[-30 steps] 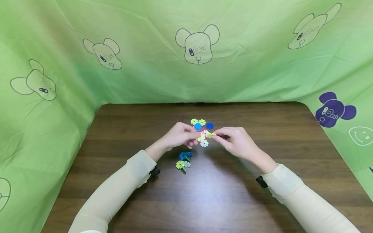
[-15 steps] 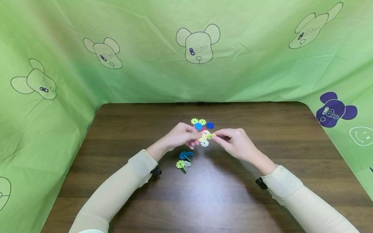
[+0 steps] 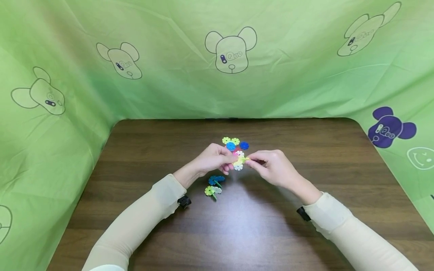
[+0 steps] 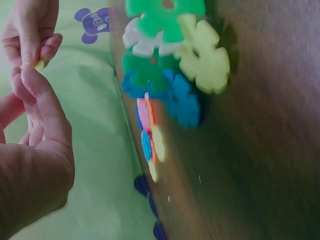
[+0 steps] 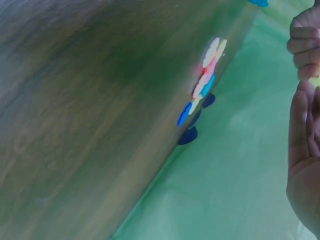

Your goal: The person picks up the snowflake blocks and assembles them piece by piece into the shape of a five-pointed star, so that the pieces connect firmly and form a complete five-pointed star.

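Above the middle of the table, both hands meet at yellow snowflake discs (image 3: 241,160), flat notched plastic pieces. My left hand (image 3: 211,160) pinches a yellow disc between thumb and fingers. Opposite it, my right hand (image 3: 274,165) pinches a yellow-green disc at its edge. The two discs touch or overlap; whether their notches interlock cannot be told. In the left wrist view only a yellow sliver (image 4: 39,65) shows between the fingertips. Behind the hands lie loose discs: a light blue disc (image 3: 230,146), a dark blue disc (image 3: 244,145) and white ones, partly hidden.
Nearer the front stand two joined clusters, a blue-and-green cluster (image 3: 216,181) and a yellow-green, white and green cluster (image 3: 212,191). The brown wooden table (image 3: 305,241) is bordered by a green printed cloth (image 3: 169,86) at its back and sides.
My left hand has shifted slightly right, bringing its yellow disc closer to the one in my right hand. My right hand has barely moved. The discs on the table lie as before.
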